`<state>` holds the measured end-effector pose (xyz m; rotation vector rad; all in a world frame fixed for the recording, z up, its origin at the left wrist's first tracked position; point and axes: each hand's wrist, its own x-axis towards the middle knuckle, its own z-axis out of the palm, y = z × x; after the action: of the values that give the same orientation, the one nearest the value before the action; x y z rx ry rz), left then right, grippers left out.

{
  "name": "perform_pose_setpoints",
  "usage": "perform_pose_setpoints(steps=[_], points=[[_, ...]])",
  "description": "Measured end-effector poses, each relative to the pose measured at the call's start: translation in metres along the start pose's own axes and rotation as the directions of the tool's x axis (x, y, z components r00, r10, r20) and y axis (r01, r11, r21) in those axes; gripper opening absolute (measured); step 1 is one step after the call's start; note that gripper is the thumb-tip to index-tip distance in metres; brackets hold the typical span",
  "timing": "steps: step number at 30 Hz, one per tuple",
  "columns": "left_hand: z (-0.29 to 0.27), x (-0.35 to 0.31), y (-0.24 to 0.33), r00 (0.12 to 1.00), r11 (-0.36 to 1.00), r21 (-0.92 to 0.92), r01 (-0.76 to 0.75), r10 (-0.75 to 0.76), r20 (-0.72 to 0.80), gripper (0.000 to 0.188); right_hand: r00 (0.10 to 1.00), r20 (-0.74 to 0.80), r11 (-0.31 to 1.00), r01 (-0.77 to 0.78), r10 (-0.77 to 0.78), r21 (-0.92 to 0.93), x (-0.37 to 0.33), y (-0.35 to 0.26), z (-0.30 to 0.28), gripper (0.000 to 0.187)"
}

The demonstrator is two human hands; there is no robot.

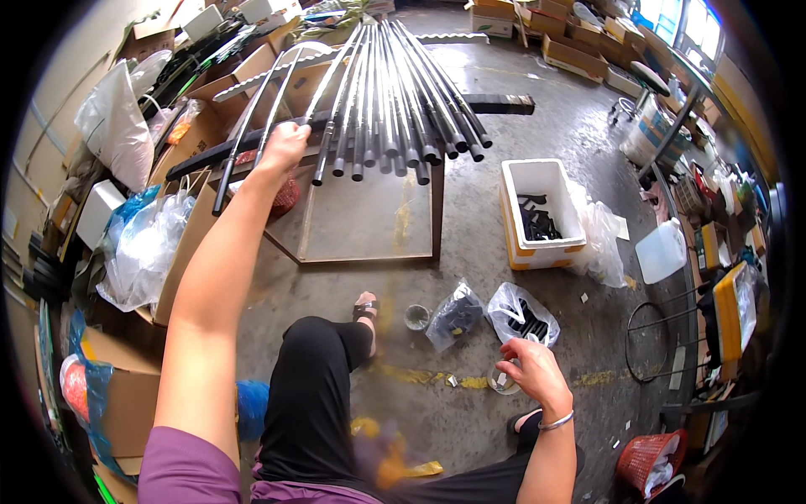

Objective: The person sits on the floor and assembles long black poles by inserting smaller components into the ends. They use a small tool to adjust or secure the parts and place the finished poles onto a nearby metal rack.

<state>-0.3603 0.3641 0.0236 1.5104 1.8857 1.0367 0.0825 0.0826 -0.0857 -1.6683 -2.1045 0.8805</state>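
Note:
My left hand (285, 145) is stretched forward, closed around the black lower end of a thin silver metal pole (336, 71). Just left of that hand lie two more dark poles (239, 143), set apart from the bunch. To its right, several silver poles with black ends (390, 101) fan out side by side across a rack (495, 104). My right hand (539, 374), with a silver bangle at the wrist, hangs low over the floor, thumb and fingers apart and nothing between them. Below it sits a roll of clear tape (504, 380), beside a white plastic bag of black parts (522, 312).
A white foam box (537, 172) holding black pieces stands right of the rack. Nearby are a clear bag of dark parts (457, 316), a white jug (661, 252) and a red basket (646, 462). Cartons and bags (151, 244) crowd the left side.

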Motion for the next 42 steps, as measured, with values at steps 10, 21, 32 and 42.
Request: perform_pose_setpoints(steps=[10, 21, 32, 42], points=[[0.093, -0.231, 0.115, 0.726, 0.497, -0.789, 0.362, 0.382, 0.573, 0.025, 1.000, -0.010, 0.996, -0.013, 0.012, -0.084, -0.010, 0.003, -0.008, 0.020], [0.220, -0.264, 0.098, 0.788, 0.593, -0.704, 0.391, 0.181, 0.589, 0.022, 0.990, -0.136, 0.999, -0.050, 0.048, -0.015, -0.019, 0.016, -0.014, 0.018], [0.211, -0.219, 0.073, 0.725, 0.484, -0.696, 0.530, 0.167, 0.668, 0.021, 0.942, 0.291, 0.984, -0.179, 0.167, 0.016, -0.003, 0.055, 0.049, 0.018], [0.198, -0.197, 0.061, 0.701, 0.637, -0.670, 0.380, 0.274, 0.659, 0.026, 0.677, 0.200, 0.650, -0.736, 0.709, 0.187, -0.046, 0.187, 0.193, 0.023]])
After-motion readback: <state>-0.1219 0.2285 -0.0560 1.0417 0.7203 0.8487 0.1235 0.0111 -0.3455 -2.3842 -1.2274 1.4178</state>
